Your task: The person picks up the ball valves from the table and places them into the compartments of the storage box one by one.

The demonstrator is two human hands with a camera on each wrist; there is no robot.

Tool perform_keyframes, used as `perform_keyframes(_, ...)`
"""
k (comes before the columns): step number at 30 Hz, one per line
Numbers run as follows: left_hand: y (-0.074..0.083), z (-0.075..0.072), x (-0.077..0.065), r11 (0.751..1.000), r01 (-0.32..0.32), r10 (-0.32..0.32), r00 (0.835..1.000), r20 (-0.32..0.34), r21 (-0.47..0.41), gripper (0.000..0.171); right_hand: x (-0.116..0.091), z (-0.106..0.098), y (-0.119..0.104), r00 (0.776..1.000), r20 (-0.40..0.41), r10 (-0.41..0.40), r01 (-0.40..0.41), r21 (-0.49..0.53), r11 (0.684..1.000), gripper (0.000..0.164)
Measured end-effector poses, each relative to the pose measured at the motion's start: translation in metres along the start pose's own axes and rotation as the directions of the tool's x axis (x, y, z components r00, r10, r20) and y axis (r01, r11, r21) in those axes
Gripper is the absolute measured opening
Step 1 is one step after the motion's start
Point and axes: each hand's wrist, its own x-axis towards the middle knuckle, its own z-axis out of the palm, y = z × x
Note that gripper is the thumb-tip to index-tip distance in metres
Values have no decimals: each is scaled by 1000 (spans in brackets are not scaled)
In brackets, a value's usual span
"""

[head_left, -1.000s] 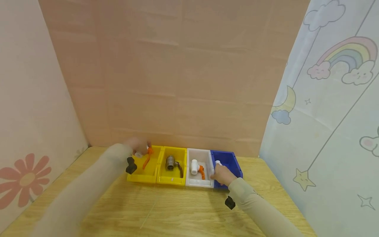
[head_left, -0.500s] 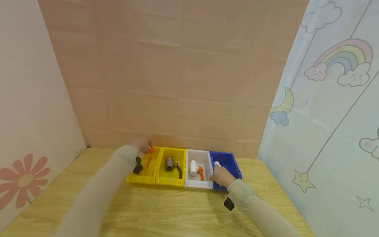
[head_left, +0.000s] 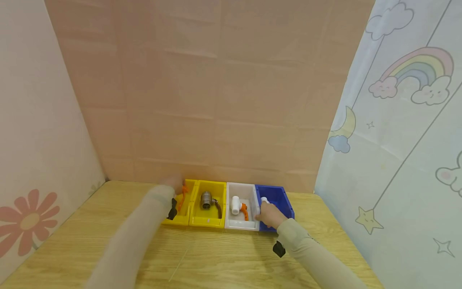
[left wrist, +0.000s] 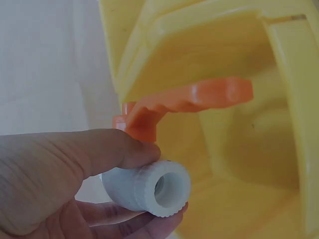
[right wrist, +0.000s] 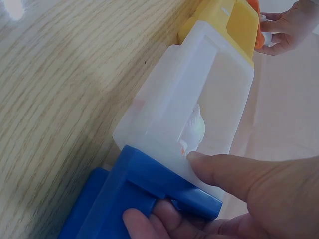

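My left hand (head_left: 172,183) holds a white plastic ball valve (left wrist: 130,188) with an orange lever handle (left wrist: 194,95). Thumb and fingers pinch its body beside the leftmost yellow bin (left wrist: 294,99), the lever reaching over the bin's opening. My right hand (head_left: 271,214) is at the blue bin (head_left: 278,195); it grips the bin's wall, thumb on the side of the white bin (right wrist: 164,94) and fingers curled inside the blue one. A white piece (head_left: 264,199) shows just beyond that hand, mostly hidden by it.
Four bins stand in a row on the wooden table (head_left: 216,257). A metal valve (head_left: 207,200) lies in the second yellow bin (head_left: 208,223), and another white valve (head_left: 236,205) with an orange lever in the white bin. A tan sheet (head_left: 216,100) hangs close behind.
My left hand has moved a little to the right with the valve, over the leftmost yellow bin. The right hand has stayed at the blue bin.
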Motion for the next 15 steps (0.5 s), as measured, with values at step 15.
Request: perform_keyframes(15,2,27,-6,1000,6,-7,999,34,22,9,-2,2,-3,999,-19,-33,32,-6,999,43)
